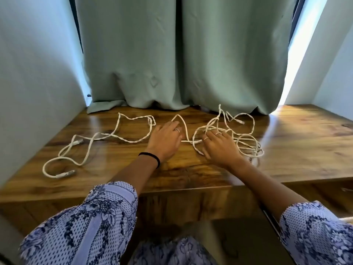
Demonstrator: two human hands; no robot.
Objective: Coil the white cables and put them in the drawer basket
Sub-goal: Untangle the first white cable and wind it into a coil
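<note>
The loose white braided cables (118,137) sprawled left to right across the glossy wooden worktop (296,150); the left hand (165,140) lay flat, fingers spread, gripping nothing; the right hand (219,145) pressed open-fingered on the centre-right tangle, nearest it.

Wooden tabletop (298,142) before me, glossy and dark-grained. White cables (131,140) lie loose across it: to the left of my left hand (164,142), long wandering loops ending in two plugs; to its right, a tangled heap under my right hand (219,148). Both my palms rest flat on the wood. Behind the hand, a green curtain's (172,64) hem touches the back edge.
</note>
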